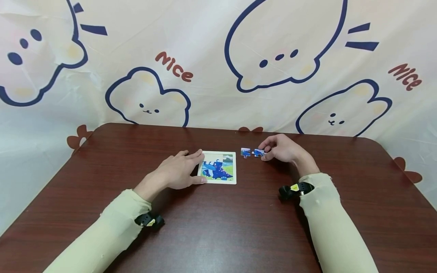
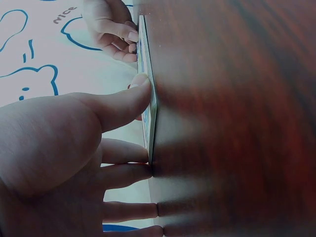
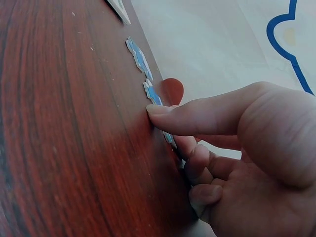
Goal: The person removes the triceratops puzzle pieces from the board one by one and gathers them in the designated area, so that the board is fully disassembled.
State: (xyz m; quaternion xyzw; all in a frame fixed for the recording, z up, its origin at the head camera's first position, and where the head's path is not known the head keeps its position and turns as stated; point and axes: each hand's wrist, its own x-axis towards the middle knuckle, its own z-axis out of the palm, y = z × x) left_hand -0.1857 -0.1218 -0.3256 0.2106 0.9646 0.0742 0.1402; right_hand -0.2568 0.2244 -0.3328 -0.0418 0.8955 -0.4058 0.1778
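Note:
A jigsaw puzzle in a white-edged tray (image 1: pixel 218 183) lies flat on the table, showing a blue dinosaur picture with a pale gap at its upper left. My left hand (image 1: pixel 177 170) rests on the tray's left side, thumb on the near edge and index finger at the far corner. In the left wrist view the fingers of that hand (image 2: pixel 54 153) are straight, some touching the table. Right of the tray lie two blue puzzle pieces. The nearer-to-tray piece (image 1: pixel 245 152) is untouched; my right hand (image 1: pixel 281 149) pinches the other puzzle piece (image 1: pixel 258 152) between thumb and fingers.
The dark wooden table (image 1: pixel 222 227) extends around the tray, with its far edge just beyond the pieces. Behind it hangs a pale cloth (image 1: pixel 211 98) printed with cartoon shapes. Each sleeved wrist bears a black strap, such as the right strap (image 1: pixel 295 189).

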